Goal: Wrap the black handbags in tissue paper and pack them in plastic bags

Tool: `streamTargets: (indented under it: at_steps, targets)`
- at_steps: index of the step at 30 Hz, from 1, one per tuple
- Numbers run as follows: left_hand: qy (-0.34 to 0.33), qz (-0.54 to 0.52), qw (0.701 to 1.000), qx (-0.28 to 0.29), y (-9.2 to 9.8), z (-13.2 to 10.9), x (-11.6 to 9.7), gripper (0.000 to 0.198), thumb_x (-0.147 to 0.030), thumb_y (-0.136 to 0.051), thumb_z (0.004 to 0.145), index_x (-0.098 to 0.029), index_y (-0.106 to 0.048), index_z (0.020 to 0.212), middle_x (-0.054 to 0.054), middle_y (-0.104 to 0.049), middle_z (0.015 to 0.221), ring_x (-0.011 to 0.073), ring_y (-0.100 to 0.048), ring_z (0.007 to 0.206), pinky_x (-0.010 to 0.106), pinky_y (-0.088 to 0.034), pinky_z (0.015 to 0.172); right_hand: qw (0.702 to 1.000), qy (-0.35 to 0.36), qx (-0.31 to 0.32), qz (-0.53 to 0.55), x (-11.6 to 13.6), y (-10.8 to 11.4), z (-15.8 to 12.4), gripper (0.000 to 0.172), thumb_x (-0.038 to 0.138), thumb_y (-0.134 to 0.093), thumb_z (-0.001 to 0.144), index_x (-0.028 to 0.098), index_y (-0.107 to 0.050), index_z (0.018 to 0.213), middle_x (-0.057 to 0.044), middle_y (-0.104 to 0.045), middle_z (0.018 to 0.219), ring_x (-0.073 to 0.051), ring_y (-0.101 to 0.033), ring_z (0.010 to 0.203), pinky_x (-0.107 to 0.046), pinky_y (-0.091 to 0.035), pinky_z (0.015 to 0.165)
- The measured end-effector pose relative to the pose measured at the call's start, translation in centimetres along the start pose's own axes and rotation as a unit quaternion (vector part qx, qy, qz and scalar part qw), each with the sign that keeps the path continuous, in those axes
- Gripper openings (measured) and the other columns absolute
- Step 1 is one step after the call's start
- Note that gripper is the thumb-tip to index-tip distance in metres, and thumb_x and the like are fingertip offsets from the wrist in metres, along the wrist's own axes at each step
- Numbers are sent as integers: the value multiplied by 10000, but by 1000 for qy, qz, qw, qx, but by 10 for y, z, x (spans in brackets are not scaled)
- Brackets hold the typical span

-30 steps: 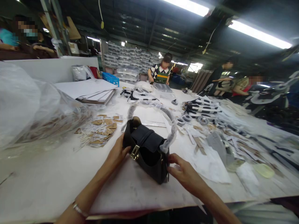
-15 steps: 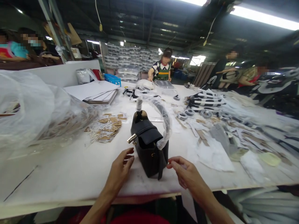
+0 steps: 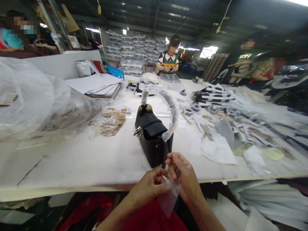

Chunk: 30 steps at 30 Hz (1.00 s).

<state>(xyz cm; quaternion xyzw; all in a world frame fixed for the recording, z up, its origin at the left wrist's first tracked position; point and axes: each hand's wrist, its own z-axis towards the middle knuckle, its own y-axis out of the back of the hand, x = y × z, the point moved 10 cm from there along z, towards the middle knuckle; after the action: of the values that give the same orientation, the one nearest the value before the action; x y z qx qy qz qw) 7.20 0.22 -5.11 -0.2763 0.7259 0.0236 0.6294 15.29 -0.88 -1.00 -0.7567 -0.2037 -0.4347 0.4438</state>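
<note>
A black handbag (image 3: 152, 146) stands upright on the table, its flap partly raised and a gold clasp (image 3: 137, 131) at its left side. Clear wrap covers its arched handle (image 3: 173, 112). Just in front of the bag, near the table's edge, my hands are close together. A small translucent plastic sheet (image 3: 168, 200) hangs between them. My right hand (image 3: 185, 175) grips it from the right, fingers curled. My left hand (image 3: 152, 183) pinches its upper left edge between thumb and fingers. The sheet's top part is hidden by my fingers.
Brown tags with white strings (image 3: 112, 122) lie left of the bag, near a large clear plastic bag (image 3: 24, 102). White sheets (image 3: 96, 84) are stacked behind. Paper scraps (image 3: 216, 150) and wrapped strap rolls (image 3: 213, 109) cover the right side. A co-worker (image 3: 168, 59) stands across the table.
My right hand has drawn back from the bag's side with the sheet, and my left hand has moved right to meet it and taken hold. The view has tilted down.
</note>
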Motion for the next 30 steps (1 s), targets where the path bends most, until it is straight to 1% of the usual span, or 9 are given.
streamTargets:
  at_steps: [3, 5, 9, 11, 13, 17, 21, 24, 30]
  targets:
    - [0, -20, 1000, 15, -9, -1, 7, 401, -410, -759, 681, -152, -577, 928, -40, -504, 716, 86, -413, 608, 213, -293, 584, 1000, 1, -8, -2, -4, 4, 0, 277, 424, -756, 747, 192, -649, 853, 24, -636, 686, -44, -395, 421, -181, -342, 412]
    - [-5, -19, 1000, 2, -7, -1, 8, 384, -438, -739, 693, -137, -584, 872, -24, -510, 725, 94, -413, 620, 223, -290, 590, 1000, 8, -14, -22, -6, 5, 2, 278, 426, -745, 764, 196, -654, 890, 4, -659, 738, -71, -487, 507, -193, -400, 481]
    - [-27, 0, 996, -80, 21, -6, 2, 358, -460, -710, 712, -146, -562, 801, -26, -502, 693, 108, -415, 620, 224, -299, 577, 996, 18, -8, -86, -3, 6, 6, 384, 446, -763, 746, 216, -642, 1029, -40, -699, 943, -144, -613, 742, -243, -481, 645]
    - [-46, 26, 993, -109, 35, -10, -7, 322, -436, -689, 735, -147, -561, 796, -26, -499, 703, 113, -417, 645, 223, -310, 593, 993, 22, 20, -115, 0, 3, 7, 437, 426, -798, 707, 206, -640, 1050, -48, -699, 965, -172, -621, 813, -272, -491, 712]
    - [-51, 62, 990, -112, 41, -15, -13, 271, -397, -654, 760, -143, -564, 791, -28, -489, 700, 115, -412, 654, 225, -311, 599, 988, 19, 41, -151, 0, 3, 7, 425, 403, -822, 676, 183, -656, 1000, -54, -700, 933, -191, -616, 844, -290, -487, 755]
    - [-45, 131, 984, -116, 43, -18, -17, 145, -283, -609, 765, -150, -577, 814, -39, -502, 700, 118, -429, 665, 226, -318, 606, 978, -4, 31, -206, -10, 9, 3, 333, 445, -783, 711, 166, -663, 849, -32, -676, 811, -173, -591, 746, -271, -469, 687]
    - [-72, 109, 981, -146, 46, -17, -21, 324, -352, -662, 770, -180, -582, 1033, -17, -592, 843, 138, -508, 734, 235, -378, 660, 966, -6, 82, -244, -18, -7, -4, 324, 486, -706, 775, 166, -661, 796, -27, -639, 754, -177, -578, 723, -271, -466, 657]
    - [-79, 88, 981, -156, 48, -17, -25, 324, -410, -659, 786, -169, -593, 993, -27, -550, 753, 133, -501, 678, 235, -379, 620, 957, 9, 97, -272, -15, -13, -5, 293, 467, -687, 793, 175, -671, 787, -32, -642, 777, -183, -581, 755, -263, -465, 655]
    - [-56, 134, 972, -184, 55, -22, -29, 193, -293, -600, 750, -146, -613, 875, -14, -568, 724, 138, -491, 661, 245, -361, 610, 952, 16, 41, -302, -6, 8, 4, 285, 451, -724, 749, 177, -669, 805, -13, -639, 727, -153, -544, 676, -244, -432, 624]
